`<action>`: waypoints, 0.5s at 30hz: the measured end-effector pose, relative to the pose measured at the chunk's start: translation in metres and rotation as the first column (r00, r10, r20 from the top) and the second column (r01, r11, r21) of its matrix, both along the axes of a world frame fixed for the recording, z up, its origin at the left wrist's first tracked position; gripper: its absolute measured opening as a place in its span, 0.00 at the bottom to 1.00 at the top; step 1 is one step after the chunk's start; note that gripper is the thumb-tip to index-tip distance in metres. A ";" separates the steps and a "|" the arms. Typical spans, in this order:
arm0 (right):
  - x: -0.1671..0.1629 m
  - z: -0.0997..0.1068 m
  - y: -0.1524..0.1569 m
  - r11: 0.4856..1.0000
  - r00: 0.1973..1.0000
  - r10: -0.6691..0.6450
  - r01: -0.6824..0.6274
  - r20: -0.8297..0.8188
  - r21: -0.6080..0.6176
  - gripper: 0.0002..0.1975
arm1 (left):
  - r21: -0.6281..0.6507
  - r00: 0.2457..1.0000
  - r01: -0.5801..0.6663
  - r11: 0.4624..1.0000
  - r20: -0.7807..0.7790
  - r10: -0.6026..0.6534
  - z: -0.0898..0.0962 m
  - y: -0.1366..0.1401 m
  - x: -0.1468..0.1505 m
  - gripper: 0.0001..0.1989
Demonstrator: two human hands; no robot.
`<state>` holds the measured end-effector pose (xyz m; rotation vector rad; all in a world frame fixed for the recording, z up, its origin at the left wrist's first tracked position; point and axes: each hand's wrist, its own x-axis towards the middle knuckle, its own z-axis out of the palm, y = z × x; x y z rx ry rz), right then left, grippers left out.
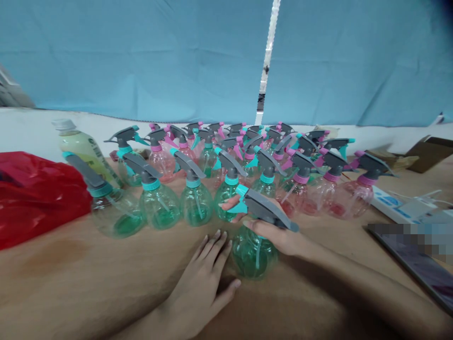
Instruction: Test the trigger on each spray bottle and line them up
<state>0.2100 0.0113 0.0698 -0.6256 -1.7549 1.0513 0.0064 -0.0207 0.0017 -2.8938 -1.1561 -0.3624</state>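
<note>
My right hand is wrapped round the neck of a green spray bottle with a grey and turquoise trigger head, which it holds upright over the table. Flat on the wooden table, my left hand lies with its fingers stretched out, just left of that bottle. Beyond both hands, a row of green spray bottles stands on the left and centre, with pink spray bottles to the right. Whether the held bottle touches the table I cannot tell.
More spray bottles crowd behind the front row. At the left are a red plastic bag and a large bottle with a white cap. A dark tablet-like device, a white power strip and a cardboard box are at the right.
</note>
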 end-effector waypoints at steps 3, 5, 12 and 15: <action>0.001 -0.004 0.001 1.000 0.999 -0.023 0.023 0.047 0.003 0.19 | 0.012 1.000 0.004 1.000 -0.028 -0.004 0.000 0.001 0.000 0.30; 0.001 -0.005 0.001 0.999 0.996 -0.052 0.052 0.074 0.001 0.16 | 0.016 0.999 0.005 1.000 -0.043 -0.005 0.000 0.001 0.001 0.31; 0.000 -0.004 0.000 0.997 0.993 -0.081 0.082 0.090 -0.011 0.10 | 0.030 1.000 0.013 0.999 0.000 -0.013 -0.002 0.001 0.000 0.29; -0.001 -0.002 0.000 0.994 0.989 -0.106 0.106 0.107 0.005 0.08 | 0.037 1.000 0.019 0.999 -0.003 -0.019 -0.002 0.000 -0.001 0.30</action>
